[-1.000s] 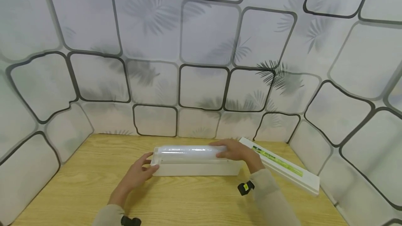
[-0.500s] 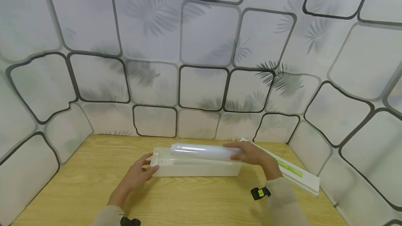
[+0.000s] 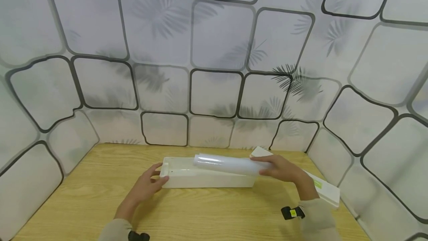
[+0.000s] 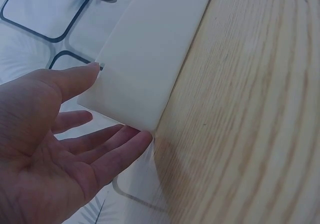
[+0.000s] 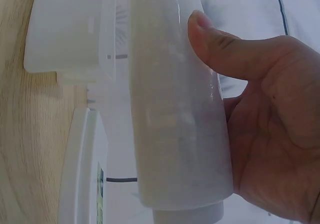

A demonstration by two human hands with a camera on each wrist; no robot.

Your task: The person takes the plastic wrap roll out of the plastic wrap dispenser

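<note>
Mid-lift step, judging by the pose: roll of cling film [image 3: 230, 164] raised at its right end, angled over the white dispenser box [image 3: 207, 177], left end low above the trough. Right hand [image 3: 284, 169] gripping the roll's right end, thumb [image 5: 220, 46] and fingers curled round it. Left hand [image 3: 145, 187] steadying the box's left end, fingers straight and slightly apart, fingertips [image 4: 135, 139] touching the corner, no curl round anything. Box flat on the wooden table [image 3: 100, 196], mid-table. Lid [image 3: 326, 190] with green label lying apart to the right, near the wall, partly hidden behind the right arm.

Next move likely calls for: clearing the roll's low end past the box rim, keeping the roll level, left hand pinning the box against sliding. Roll smooth and slippery-looking, so firm grip needed.
</note>
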